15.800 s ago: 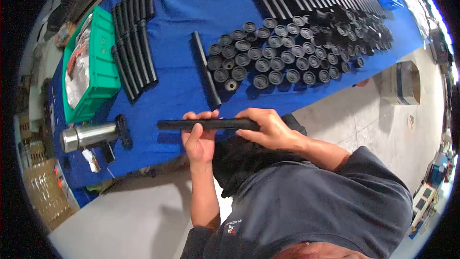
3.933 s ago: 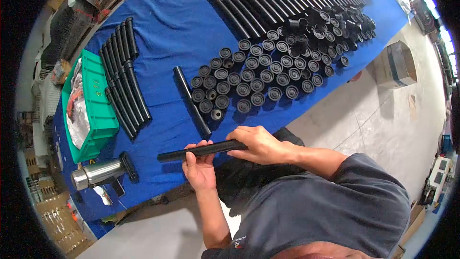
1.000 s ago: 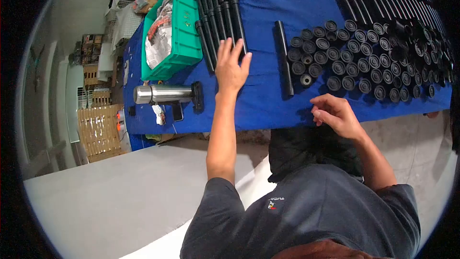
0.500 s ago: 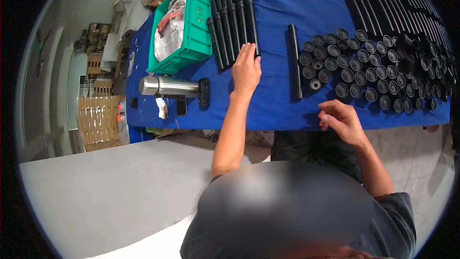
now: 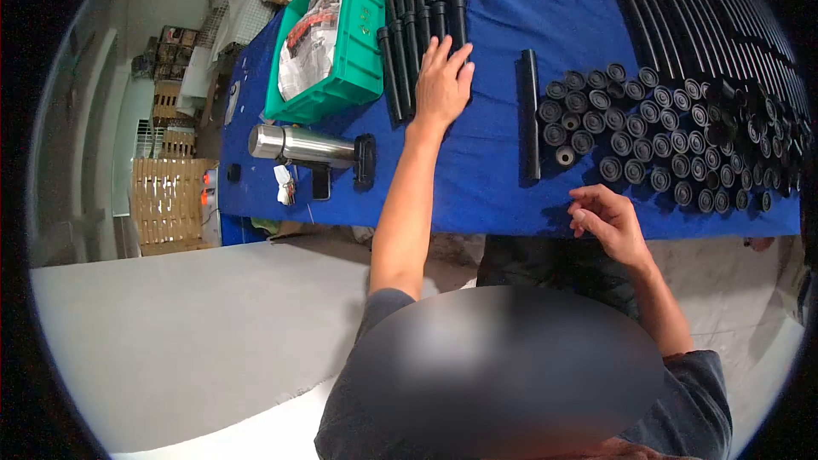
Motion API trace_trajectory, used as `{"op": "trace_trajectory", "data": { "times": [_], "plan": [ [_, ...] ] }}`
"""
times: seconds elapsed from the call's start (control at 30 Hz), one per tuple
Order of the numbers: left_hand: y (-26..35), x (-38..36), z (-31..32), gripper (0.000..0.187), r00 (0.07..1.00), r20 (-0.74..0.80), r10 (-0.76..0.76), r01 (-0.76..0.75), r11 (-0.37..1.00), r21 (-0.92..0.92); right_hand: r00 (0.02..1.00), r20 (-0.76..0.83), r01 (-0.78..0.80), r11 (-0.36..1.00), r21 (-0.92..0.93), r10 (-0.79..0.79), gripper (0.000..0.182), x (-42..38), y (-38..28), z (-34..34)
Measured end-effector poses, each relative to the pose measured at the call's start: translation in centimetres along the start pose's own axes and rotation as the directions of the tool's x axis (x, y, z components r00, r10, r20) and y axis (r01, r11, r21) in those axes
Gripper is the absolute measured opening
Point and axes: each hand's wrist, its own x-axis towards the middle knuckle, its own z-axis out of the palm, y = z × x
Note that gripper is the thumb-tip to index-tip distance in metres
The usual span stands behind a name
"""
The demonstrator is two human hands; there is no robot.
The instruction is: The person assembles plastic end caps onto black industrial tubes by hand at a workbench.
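My left hand (image 5: 443,89) lies over the near ends of a row of black tubes (image 5: 411,30), fingers spread and stretched along them. It rests on the tubes without wrapping round any. Close to the table's front edge hovers my right hand (image 5: 612,226), fingers loosely curled and apart from the thumb, with nothing visible between them. A single black tube (image 5: 531,115) lies between the two hands. Beside it, right of centre, stand many round black caps (image 5: 636,126) with ringed tops, packed in a cluster.
A green crate (image 5: 362,34) holding wrapped material stands at the back left. Before it lie a steel thermos flask (image 5: 315,146), a black case (image 5: 364,162), a phone (image 5: 321,182) and keys (image 5: 285,187). Long black rods (image 5: 682,13) fill the back right of the blue cloth (image 5: 503,8).
My left hand has moved slightly farther along the tubes, and its fingers have spread. My right hand stays nearly in place, still loosely curled. The whole view has shifted a little.
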Motion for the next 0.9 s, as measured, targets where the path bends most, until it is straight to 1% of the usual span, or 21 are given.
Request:
{"op": "trace_trajectory", "data": {
  "times": [0.17, 0.27, 0.37, 0.57, 0.67, 0.77, 0.9],
  "plan": [
    [-2.3, 3.7, 2.4, 0.043, 0.982, 0.164, -0.09, 0.074, 0.992, 0.104, 1.0, -0.008, -0.026, 1.0, 0.013, 0.026, 0.028, 0.0, -0.1, 0.0],
    [-3.1, 4.5, 3.4, 0.044, 0.965, 0.227, -0.134, 0.111, 0.988, 0.111, 1.0, -0.011, -0.014, 1.0, 0.01, 0.014, 0.028, 0.0, 0.2, -0.1],
    [-3.2, 4.2, 3.9, 0.044, 0.968, 0.189, -0.162, 0.142, 0.983, 0.113, 1.0, -0.012, -0.021, 1.0, 0.017, 0.021, 0.028, 0.0, 0.2, -0.1],
    [-3.7, 4.1, 4.4, 0.042, 0.979, 0.091, -0.18, 0.178, 0.984, 0.03, 0.999, -0.019, -0.03, 0.999, 0.023, 0.031, 0.027, 0.0, 0.2, 0.1],
    [-3.7, 4.2, 5.0, 0.041, 0.975, 0.065, -0.214, 0.211, 0.976, 0.05, 0.999, -0.026, -0.031, 0.999, 0.02, 0.031, 0.027, -0.1, 0.2, 0.1],
    [-3.1, 4.5, 5.4, 0.041, 0.958, 0.038, -0.284, 0.283, 0.959, 0.012, 0.999, -0.029, -0.027, 1.0, 0.015, 0.027, 0.027, -0.1, 0.2, 0.2],
    [-2.3, 4.5, 5.2, 0.04, 0.95, 0.011, -0.313, 0.313, 0.95, -0.021, 0.999, -0.032, -0.017, 1.0, 0.013, 0.018, 0.027, -0.2, 0.3, 0.1]
  ]
}}
